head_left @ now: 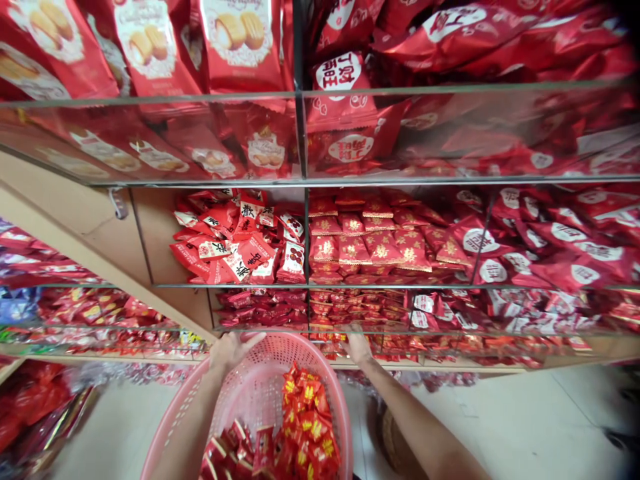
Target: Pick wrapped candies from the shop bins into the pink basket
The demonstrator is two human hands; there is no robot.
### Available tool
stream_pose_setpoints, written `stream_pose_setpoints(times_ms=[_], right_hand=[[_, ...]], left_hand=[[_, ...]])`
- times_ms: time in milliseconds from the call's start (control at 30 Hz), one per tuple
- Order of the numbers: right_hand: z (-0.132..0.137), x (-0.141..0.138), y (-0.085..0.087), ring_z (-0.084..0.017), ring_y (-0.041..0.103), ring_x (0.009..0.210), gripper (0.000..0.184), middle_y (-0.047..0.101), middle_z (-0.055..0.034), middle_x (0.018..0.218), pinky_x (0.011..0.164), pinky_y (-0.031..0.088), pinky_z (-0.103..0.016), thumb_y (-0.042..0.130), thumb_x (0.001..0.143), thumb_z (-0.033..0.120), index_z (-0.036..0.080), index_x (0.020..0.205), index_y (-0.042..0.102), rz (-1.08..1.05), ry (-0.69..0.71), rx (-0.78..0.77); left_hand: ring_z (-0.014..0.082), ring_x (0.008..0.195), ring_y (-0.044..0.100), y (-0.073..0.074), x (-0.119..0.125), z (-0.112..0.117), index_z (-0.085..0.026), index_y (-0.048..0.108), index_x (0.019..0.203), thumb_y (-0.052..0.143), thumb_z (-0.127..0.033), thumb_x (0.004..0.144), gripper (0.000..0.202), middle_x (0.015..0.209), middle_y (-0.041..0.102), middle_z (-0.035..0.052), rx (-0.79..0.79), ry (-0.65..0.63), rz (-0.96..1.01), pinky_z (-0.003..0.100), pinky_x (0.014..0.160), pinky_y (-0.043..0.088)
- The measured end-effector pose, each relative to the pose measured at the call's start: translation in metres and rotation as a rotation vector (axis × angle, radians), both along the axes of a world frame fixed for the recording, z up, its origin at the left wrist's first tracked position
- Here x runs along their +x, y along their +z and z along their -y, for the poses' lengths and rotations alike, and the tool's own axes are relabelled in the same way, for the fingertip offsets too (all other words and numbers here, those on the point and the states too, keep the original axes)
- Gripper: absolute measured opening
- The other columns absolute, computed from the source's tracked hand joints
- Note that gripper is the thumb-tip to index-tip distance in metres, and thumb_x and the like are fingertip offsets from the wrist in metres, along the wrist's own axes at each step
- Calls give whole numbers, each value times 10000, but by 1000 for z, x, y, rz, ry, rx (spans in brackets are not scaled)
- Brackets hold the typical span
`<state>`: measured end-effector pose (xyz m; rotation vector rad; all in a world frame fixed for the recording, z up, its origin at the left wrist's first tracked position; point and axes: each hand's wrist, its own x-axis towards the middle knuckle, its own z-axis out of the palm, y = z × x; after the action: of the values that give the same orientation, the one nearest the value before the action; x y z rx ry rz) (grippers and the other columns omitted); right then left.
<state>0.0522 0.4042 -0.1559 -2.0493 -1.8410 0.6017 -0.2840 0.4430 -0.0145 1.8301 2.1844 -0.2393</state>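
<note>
Where we see the left hand (227, 352) at the pink basket's (263, 383) rim, its thumb is spread, its hold hidden. Dark-red packets (233, 453), then yellow-marked sweets (307, 423), fill part of the basket (bare mesh leaves room). Rightward, the right hand (358, 347) meets the stocked lower shelf (425, 331); we cannot tell whether its blurred fingers hold anything.

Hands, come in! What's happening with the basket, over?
Left hand at rim of pink basket. Right hand by shelf sweets, fingers blurred. Basket holds yellow-marked red sweets, darker red packets. Nothing plainly blocking either hand.
</note>
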Motion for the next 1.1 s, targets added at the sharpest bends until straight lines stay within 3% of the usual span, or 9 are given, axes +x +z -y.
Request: stream_pose_setpoints(times_ms=[133, 233, 400, 500, 600, 700, 767, 1000, 1100], right_hand=[[8, 1, 11, -179, 560, 962, 316, 585, -80, 1091, 813, 431, -262, 558, 768, 178, 181, 1084, 556, -57, -6, 32], [26, -1, 29, -173, 579, 841, 276, 602, -61, 995, 749, 465, -282, 541, 800, 247, 199, 1070, 565, -184, 19, 76], [69, -6, 91, -188, 531, 979, 292, 543, -76, 1050, 863, 434, -326, 534, 830, 358, 192, 1064, 585, -385, 184, 211], [91, -15, 133, -201, 485, 1046, 319, 528, -74, 1095, 911, 393, -343, 520, 846, 383, 224, 1116, 581, -335, 355, 184], [103, -32, 158, -200, 472, 1026, 320, 544, -46, 1071, 912, 361, -352, 547, 832, 396, 262, 1120, 588, -191, 586, 90], [103, -50, 163, -192, 465, 1004, 292, 553, -31, 1035, 883, 353, -338, 570, 816, 397, 267, 1075, 608, -80, 739, 42], [96, -60, 161, -198, 463, 1006, 288, 550, -43, 1038, 871, 356, -339, 568, 817, 381, 246, 1069, 608, -35, 758, 56], [50, -109, 155, -237, 462, 1096, 215, 557, -94, 1135, 942, 356, -403, 468, 841, 172, 185, 984, 628, 260, 557, 102], [35, -137, 144, -248, 564, 994, 281, 584, -157, 1123, 807, 466, -393, 423, 804, 58, 129, 954, 650, 319, 567, -15]], left_hand=[[350, 955, 614, 3, 1, 0, -171, 652, 976, 328, -761, 666, 741, 931, 691, 187, 22, -33, 13, 420, 793, 454], [354, 943, 618, 3, 1, 0, -182, 662, 950, 328, -763, 662, 729, 921, 694, 187, 11, -34, 9, 422, 783, 455], [360, 935, 619, 3, 3, 2, -164, 660, 942, 295, -804, 638, 797, 914, 691, 196, 37, -37, 14, 424, 783, 455], [353, 943, 618, 4, 3, 2, -176, 653, 979, 301, -827, 610, 827, 939, 689, 184, 42, -35, 31, 411, 778, 457], [340, 952, 617, 3, 3, 1, -168, 656, 989, 321, -823, 609, 828, 949, 686, 187, 31, -29, 30, 392, 785, 455], [338, 950, 618, 2, 2, 1, -157, 662, 977, 330, -818, 611, 825, 935, 688, 194, 25, -31, 26, 389, 788, 454], [343, 941, 620, 1, 2, 1, -155, 666, 954, 327, -820, 612, 820, 925, 690, 195, 34, -34, 24, 397, 785, 452], [339, 916, 628, 2, 3, 3, -166, 664, 930, 333, -786, 648, 757, 902, 694, 187, 64, -34, 23, 397, 773, 454], [344, 914, 628, 2, 3, 3, -166, 669, 897, 336, -791, 642, 753, 877, 696, 187, 71, -31, 16, 398, 769, 458]])
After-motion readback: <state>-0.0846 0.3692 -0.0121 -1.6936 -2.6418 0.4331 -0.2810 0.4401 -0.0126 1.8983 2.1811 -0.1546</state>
